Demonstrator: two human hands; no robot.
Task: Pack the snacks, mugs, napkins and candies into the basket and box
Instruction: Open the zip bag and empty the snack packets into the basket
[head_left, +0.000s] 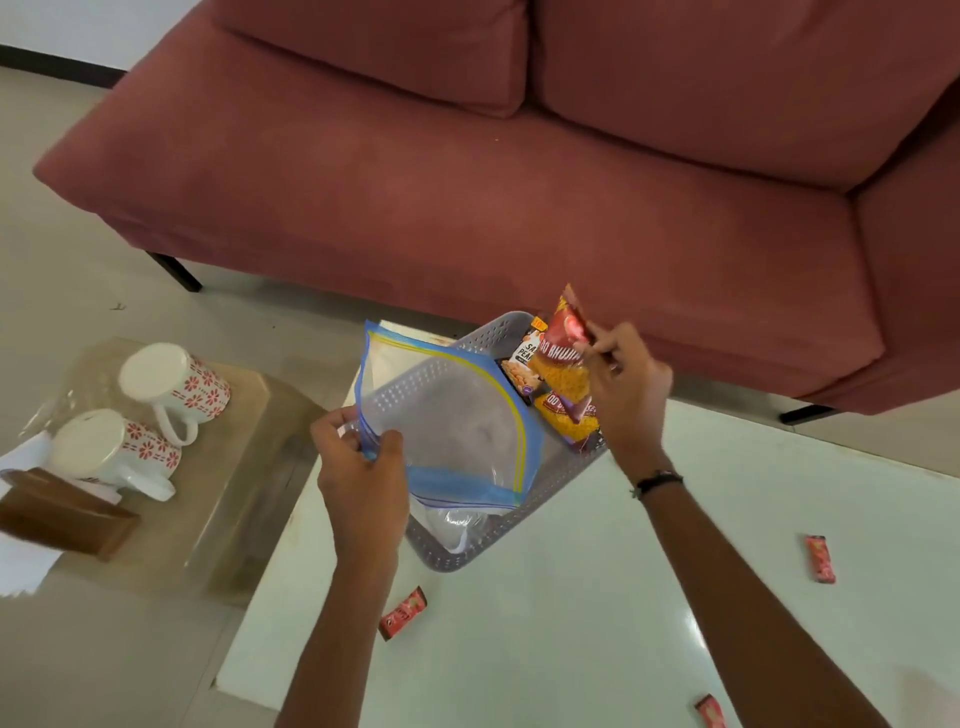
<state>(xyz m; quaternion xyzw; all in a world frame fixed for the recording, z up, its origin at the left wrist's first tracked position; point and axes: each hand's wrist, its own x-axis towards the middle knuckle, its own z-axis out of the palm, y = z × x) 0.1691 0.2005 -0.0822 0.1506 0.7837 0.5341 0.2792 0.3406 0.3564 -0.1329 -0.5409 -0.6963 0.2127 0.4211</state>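
A grey perforated basket (550, 480) stands on the white table (571, 597). My left hand (361, 467) pinches the edge of a clear zip bag (447, 410) with blue and yellow seals, held over the basket. My right hand (623, 384) grips a red and yellow snack packet (563, 358) at the basket's far end. Under it lie a second similar packet (569, 421) and a peanut packet (522, 358). Two white mugs with red flowers (176, 384) (111, 449) stand upside down on a glass side table at left. Three red candies (402, 613) (820, 557) (710, 712) lie on the white table.
A red sofa (467, 171) runs along the far side. A wooden napkin holder (62, 512) with white napkins (21, 564) sits at the left edge beside the mugs. The glass side table (234, 499) stands lower than the white table.
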